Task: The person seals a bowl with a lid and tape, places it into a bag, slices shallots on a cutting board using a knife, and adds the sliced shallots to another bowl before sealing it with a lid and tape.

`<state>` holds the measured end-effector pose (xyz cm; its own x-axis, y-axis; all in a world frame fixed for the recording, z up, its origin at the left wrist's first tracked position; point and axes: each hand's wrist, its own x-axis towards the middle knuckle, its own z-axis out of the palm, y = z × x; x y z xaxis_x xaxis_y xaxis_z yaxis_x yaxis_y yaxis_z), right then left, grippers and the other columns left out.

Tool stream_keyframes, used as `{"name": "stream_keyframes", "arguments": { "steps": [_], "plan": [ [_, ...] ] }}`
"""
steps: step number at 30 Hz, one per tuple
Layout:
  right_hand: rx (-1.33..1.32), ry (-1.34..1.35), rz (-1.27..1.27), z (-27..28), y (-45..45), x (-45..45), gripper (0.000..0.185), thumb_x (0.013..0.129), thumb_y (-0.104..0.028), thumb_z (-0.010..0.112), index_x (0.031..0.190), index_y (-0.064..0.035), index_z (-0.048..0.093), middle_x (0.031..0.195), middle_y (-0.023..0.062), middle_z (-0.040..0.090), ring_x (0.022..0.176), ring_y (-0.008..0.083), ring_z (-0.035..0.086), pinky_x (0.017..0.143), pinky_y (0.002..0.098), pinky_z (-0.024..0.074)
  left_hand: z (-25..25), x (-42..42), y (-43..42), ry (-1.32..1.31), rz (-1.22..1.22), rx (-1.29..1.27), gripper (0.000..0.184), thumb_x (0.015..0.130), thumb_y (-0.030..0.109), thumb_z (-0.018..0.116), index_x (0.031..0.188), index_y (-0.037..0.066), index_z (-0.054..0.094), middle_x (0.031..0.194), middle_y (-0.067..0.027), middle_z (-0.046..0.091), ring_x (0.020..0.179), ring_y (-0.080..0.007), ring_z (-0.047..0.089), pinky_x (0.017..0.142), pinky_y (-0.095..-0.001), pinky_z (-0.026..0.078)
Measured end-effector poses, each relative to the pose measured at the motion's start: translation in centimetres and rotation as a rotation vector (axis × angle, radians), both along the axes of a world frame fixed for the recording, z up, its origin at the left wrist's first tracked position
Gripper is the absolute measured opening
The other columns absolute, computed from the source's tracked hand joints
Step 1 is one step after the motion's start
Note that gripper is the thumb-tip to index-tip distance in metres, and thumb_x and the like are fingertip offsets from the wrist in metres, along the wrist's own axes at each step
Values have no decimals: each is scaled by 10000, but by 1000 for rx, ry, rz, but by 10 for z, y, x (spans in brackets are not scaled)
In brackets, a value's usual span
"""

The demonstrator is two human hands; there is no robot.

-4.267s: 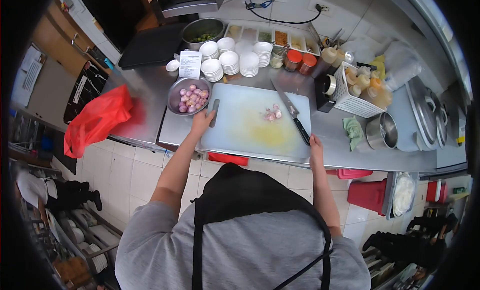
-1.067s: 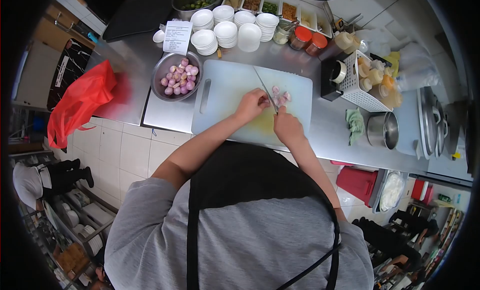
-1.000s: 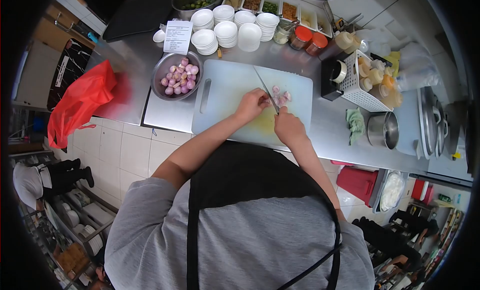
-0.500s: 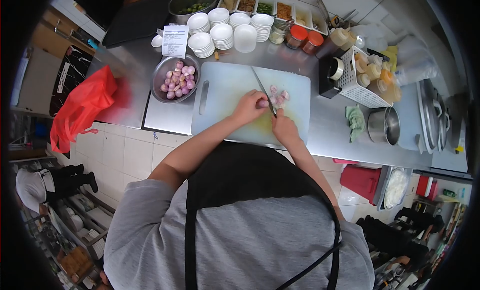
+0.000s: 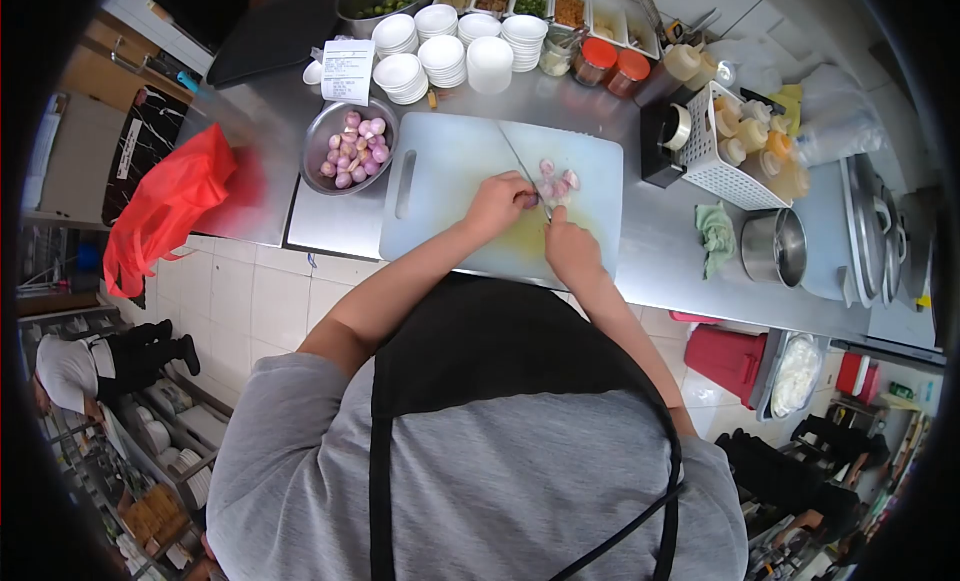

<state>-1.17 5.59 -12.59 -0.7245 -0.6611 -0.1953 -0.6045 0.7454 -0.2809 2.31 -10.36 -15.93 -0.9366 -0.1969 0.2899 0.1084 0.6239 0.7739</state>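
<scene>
A: Grip status?
B: L hand (image 5: 499, 205) is pinching a small purplish pc, looks like a shallot (image 5: 529, 200), fingers narrow, just L of the knife (image 5: 518, 160) blade. R hand (image 5: 573, 250) is wrapping the handle; tip's pointing to 11 o'clock. Can't tell if blade's touching the shallot.
A: Why that hold?
B: My guess: pinch is stopping it rolling, R fist is steadying the blade.
A: Where's the rest?
B: Cut pcs (image 5: 571, 179) are lying at 3 o'clock on the board (image 5: 450, 153), R of blade, prob leaving my L fingers room. Whole shallots (image 5: 355, 153) are sitting in the metal bowl (image 5: 313, 144), btwn 9 & 10 o'clock, just off board's L edge; handy for L, I'd say.
A: Surroundings?
B: White dishes (image 5: 441, 56) are standing stacked at 11 o'clock, prob to save counter space. Green cloth (image 5: 714, 236) is lying btwn 3 & 4 o'clock, beside a steel pot (image 5: 765, 249), prob for R reach.
</scene>
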Motion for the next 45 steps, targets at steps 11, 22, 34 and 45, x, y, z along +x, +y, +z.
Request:
{"name": "stream_keyframes", "arguments": {
  "steps": [11, 22, 34, 45],
  "plan": [
    [7, 3, 2, -1, -3, -2, 222, 863, -226, 432, 897, -10, 392, 670, 227, 588, 638, 396, 592, 553, 471, 476, -13, -1, 4, 75, 2, -38, 44, 659, 5, 571, 695, 14, 595, 725, -122, 565, 675, -308, 556, 621, -377, 456],
    [56, 17, 9, 0, -13, -5, 226, 855, -208, 449, 910, 4, 391, 678, 236, 588, 641, 405, 591, 561, 476, 474, -3, 0, 5, 22, 56, 36, 61, 655, -10, 573, 702, 12, 605, 723, -124, 575, 667, -302, 567, 614, -368, 460],
    [31, -4, 9, 19, -16, -2, 227, 855, -216, 444, 896, 3, 399, 671, 240, 585, 629, 397, 593, 553, 477, 475, -20, -2, 1, 48, 37, 104, 62, 651, -13, 591, 708, 6, 608, 720, -127, 574, 653, -292, 575, 596, -357, 465],
    [58, -1, -8, 20, -16, -1, 237, 858, -226, 441, 911, 1, 397, 686, 239, 590, 628, 403, 591, 554, 473, 478, -19, 1, 0, 60, 57, 129, 62, 653, -25, 605, 713, -8, 602, 720, -127, 578, 641, -283, 581, 584, -339, 466]
  ]
}}
